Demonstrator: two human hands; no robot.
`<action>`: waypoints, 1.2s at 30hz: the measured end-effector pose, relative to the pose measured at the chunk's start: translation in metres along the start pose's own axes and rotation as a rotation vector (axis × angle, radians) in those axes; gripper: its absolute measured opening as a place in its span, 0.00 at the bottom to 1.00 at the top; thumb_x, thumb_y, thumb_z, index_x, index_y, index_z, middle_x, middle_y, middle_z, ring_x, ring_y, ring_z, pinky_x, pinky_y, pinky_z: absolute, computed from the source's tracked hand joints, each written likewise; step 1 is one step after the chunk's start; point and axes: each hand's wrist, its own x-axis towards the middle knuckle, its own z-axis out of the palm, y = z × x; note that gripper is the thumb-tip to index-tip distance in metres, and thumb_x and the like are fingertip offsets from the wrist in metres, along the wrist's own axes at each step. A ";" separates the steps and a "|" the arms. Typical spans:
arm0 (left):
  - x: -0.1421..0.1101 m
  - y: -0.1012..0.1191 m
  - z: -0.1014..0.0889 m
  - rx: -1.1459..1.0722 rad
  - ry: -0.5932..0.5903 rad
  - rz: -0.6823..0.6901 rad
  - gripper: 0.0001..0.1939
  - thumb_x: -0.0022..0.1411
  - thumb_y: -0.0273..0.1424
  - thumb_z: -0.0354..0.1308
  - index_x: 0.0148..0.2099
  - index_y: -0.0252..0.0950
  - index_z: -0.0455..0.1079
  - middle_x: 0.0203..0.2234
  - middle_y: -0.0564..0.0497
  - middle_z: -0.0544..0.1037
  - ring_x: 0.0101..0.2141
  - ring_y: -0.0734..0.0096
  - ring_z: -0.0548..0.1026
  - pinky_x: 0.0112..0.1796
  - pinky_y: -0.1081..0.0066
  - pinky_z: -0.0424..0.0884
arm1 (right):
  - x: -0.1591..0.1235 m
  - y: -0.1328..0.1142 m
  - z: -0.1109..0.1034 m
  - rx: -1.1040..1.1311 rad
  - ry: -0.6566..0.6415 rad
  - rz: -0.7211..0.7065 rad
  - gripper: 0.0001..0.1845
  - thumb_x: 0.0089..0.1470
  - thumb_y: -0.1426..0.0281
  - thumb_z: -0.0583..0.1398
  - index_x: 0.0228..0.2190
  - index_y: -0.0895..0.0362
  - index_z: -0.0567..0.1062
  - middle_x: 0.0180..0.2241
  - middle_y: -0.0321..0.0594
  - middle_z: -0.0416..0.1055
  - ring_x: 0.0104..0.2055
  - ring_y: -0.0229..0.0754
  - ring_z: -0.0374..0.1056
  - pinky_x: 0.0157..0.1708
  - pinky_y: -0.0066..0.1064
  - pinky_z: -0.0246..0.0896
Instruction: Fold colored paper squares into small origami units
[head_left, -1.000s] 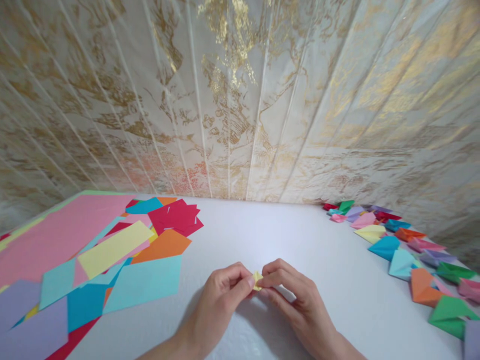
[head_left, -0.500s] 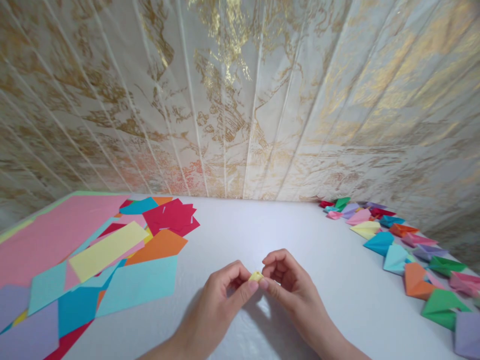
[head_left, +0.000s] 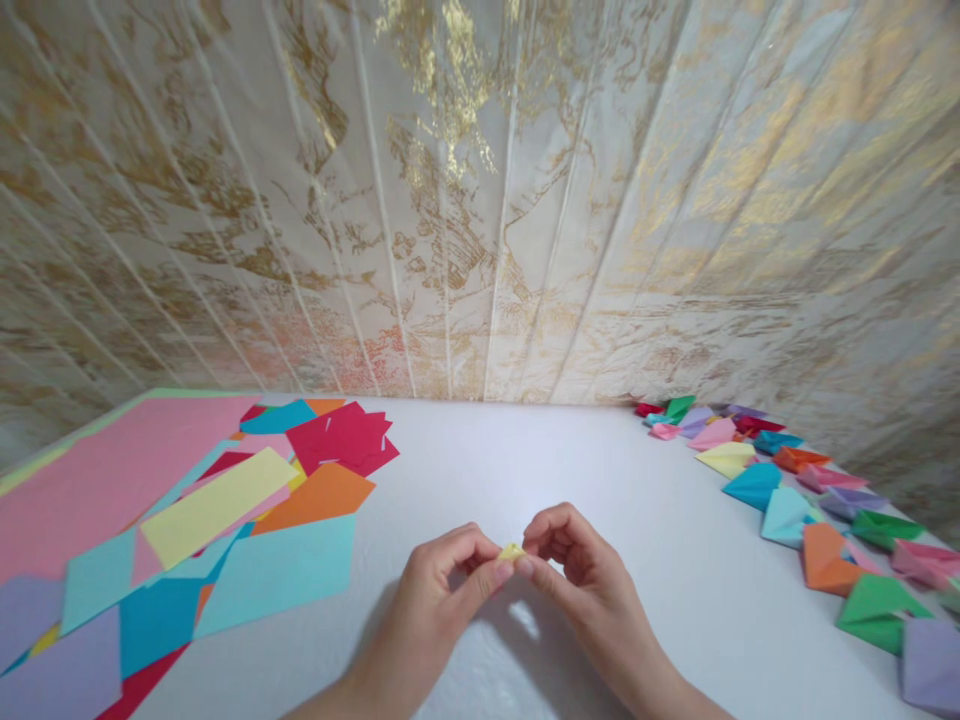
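Note:
A small folded piece of yellow paper (head_left: 511, 552) is pinched between my two hands, just above the white table (head_left: 480, 460). My left hand (head_left: 454, 590) grips its left side with thumb and forefinger. On the other side, my right hand (head_left: 581, 570) holds it the same way, with the remaining fingers curled. Most of the paper is covered by the fingertips, so its exact shape cannot be made out.
Coloured paper sheets lie overlapping at the left, among them a yellow strip (head_left: 217, 505), a light blue sheet (head_left: 277, 575) and a large pink sheet (head_left: 127, 470). Folded paper shapes, such as a green one (head_left: 881, 612), line the right edge. A gold-patterned curtain (head_left: 465, 220) hangs behind.
The right fingers have closed in slightly on the yellow paper, and less of it shows. The view has shifted a little; the sheets and folded shapes lie as before.

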 end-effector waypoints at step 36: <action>0.004 -0.005 -0.009 0.327 0.054 0.219 0.07 0.65 0.24 0.57 0.34 0.39 0.69 0.35 0.54 0.73 0.38 0.69 0.72 0.40 0.73 0.64 | 0.005 -0.002 -0.014 -0.867 -0.206 -0.512 0.11 0.65 0.73 0.55 0.31 0.55 0.75 0.28 0.39 0.72 0.30 0.42 0.64 0.30 0.31 0.57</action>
